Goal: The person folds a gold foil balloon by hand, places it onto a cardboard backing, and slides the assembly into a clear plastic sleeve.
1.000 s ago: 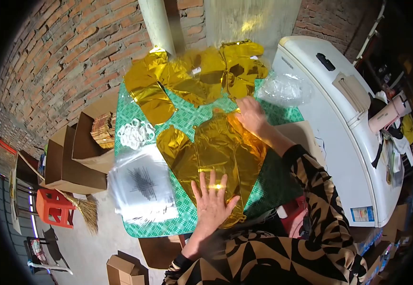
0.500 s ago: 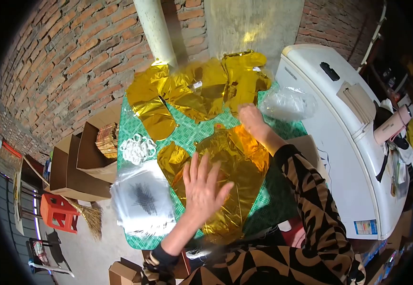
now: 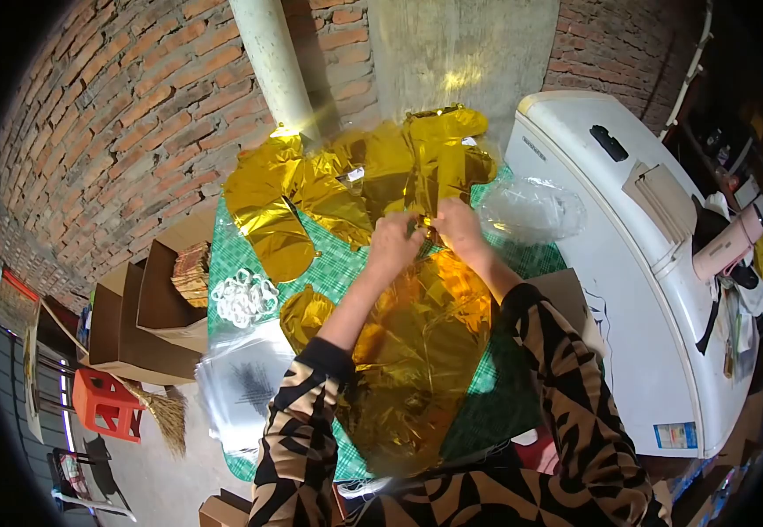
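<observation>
A large gold foil balloon (image 3: pixel 408 386), flat and creased, lies in front of me on the green patterned table cover (image 3: pixel 329 263). My left hand (image 3: pixel 394 244) and my right hand (image 3: pixel 460 226) are close together at its far end. Both are closed with fingertips pinched on gold foil, and a small bit of foil shows between them. My fingers partly hide the pinched spot. Beyond them more flat gold foil balloons (image 3: pixel 267 211) lie along the back of the table; one (image 3: pixel 447 162) reaches toward my right hand.
At the left are a pile of white loops (image 3: pixel 244 299) and a stack of clear plastic bags (image 3: pixel 241 373). Clear plastic film (image 3: pixel 532 209) lies at the right, against a white freezer (image 3: pixel 610 290). Cardboard boxes (image 3: pixel 126 329) and a red stool (image 3: pixel 104 404) stand left of the table.
My left hand has moved up and away from the middle of the front balloon, closing beside my right hand. The right hand has barely shifted. The view has tilted slightly.
</observation>
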`<state>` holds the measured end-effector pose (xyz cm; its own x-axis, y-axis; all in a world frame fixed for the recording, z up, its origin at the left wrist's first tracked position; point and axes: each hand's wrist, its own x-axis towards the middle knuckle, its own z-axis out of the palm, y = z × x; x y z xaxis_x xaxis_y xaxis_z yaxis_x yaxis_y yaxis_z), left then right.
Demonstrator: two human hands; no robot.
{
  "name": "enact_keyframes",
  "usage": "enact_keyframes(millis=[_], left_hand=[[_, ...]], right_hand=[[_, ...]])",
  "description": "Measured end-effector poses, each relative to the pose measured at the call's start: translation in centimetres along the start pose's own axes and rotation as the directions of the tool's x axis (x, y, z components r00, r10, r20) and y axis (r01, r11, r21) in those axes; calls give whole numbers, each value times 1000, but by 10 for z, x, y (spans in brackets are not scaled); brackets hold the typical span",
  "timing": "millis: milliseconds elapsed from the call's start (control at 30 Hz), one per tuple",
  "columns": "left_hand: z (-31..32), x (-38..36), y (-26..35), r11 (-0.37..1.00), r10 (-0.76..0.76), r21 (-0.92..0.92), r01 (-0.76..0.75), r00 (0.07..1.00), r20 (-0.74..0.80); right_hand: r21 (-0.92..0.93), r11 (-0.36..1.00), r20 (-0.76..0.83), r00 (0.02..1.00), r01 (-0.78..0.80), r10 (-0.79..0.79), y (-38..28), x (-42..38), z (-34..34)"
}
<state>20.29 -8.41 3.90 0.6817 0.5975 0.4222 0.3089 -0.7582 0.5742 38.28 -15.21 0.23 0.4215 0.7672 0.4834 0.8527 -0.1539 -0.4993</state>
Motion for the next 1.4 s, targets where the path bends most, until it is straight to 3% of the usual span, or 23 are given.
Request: enact_keyframes(millis=[100,133,233,333,433,533,633,733,833,867,967,1067,1100,1133,1233,1267,1400], left_hand=[[8,24,-2,990,-40,-135,33,998,-50],[10,31,0,994,-71,-88,66,996,-52],[13,48,4,986,-21,-164,24,1000,22],[23,63,1,998,15,-66,-10,997,70],[33,71,-2,993,23,-118,-20,1000,17],[36,80,-9,990,33,135,-29,999,-32],[41,90,-26,999,-33,9,34,995,-99],[36,105,-29,979,-161,-146,145,981,-110],[27,112,-24,926,-283,-281,250,956,-82],[33,118,-32,916,-295,-313,252,951,-97],[37,125,-31,819,-375,-482,312,926,-39],[36,129,-29,746,-366,-586,317,930,36],[25,130,-19,701,-354,-640,315,933,71],[12,130,-9,652,-341,-690,316,934,106],[-30,139,20,599,-312,-725,341,933,181],[-42,146,25,621,-259,-736,269,957,131],[-102,176,48,693,-163,-717,74,985,-56]], right_hand=[[130,992,11,1000,-3,1,4,5,-9],[154,988,15,1000,-8,5,5,7,-11],[272,961,-76,995,-44,67,0,11,-8],[24,999,-215,976,46,-39,-13,11,-13],[40,999,-215,976,32,-23,-21,13,-17],[27,999,-280,960,39,-30,-30,16,-21],[-146,986,-513,846,84,-148,-53,16,-28],[-240,932,-561,745,272,-361,-72,7,-43],[-215,913,-274,876,346,-397,-52,-4,-24],[-182,933,-157,928,310,-338,-46,-6,-16],[-264,928,-157,937,264,-311,-25,-2,11],[-342,929,-33,987,138,-159,-13,12,27],[-386,916,-4,993,111,-122,-9,17,31],[-427,902,156,988,65,3,-11,27,26],[-463,886,164,982,-8,95,-4,38,29],[-531,847,287,936,-19,202,-9,44,20],[-499,859,351,878,-117,324,-13,54,15]])
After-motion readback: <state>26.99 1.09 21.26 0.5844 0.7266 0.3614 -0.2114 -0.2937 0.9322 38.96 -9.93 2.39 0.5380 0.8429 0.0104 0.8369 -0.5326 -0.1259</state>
